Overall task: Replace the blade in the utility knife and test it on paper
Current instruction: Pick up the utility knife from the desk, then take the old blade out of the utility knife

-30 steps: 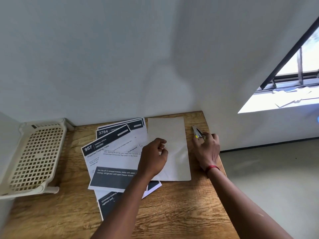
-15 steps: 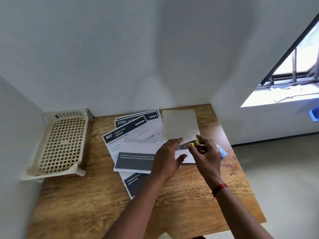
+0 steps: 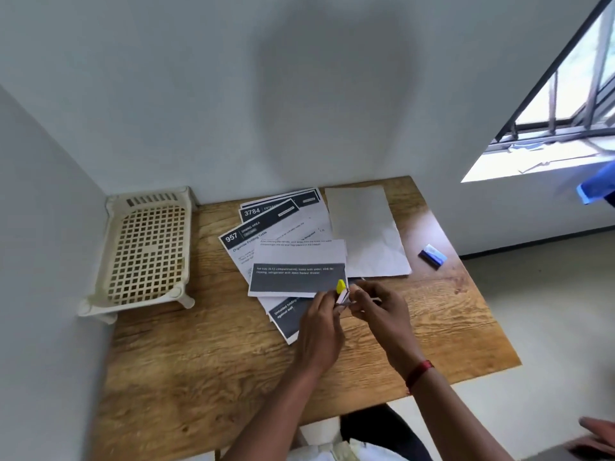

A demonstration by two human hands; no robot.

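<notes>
Knife held at the middle, spare pack to the right

Utility knife (image 3: 342, 293) is held just above the table (image 3: 216, 367), over the near edge of the printed sheets (image 3: 293, 257). Its long axis is tilted, with the yellow end pointing up and away from the person. The lower end is gripped in the curled fingers of the left hand (image 3: 321, 331). The side of the body is pinched by the fingertips of the right hand (image 3: 382, 314). Whether a blade is out cannot be told.

A small blue pack (image 3: 432, 256), judged to hold spare blades, lies to the right of the hands and farther off, near the table's right edge. It is well apart from the knife, and the right hand is the nearer to it. The blank sheet (image 3: 366, 231) lies flat beyond the hands, between the printed sheets and the pack.

One knife, one blue pack, one blank sheet and one cream lattice tray (image 3: 146, 247) at the far left are counted. About five printed sheets are seen, fanned and overlapped, so the number is not certain.
</notes>
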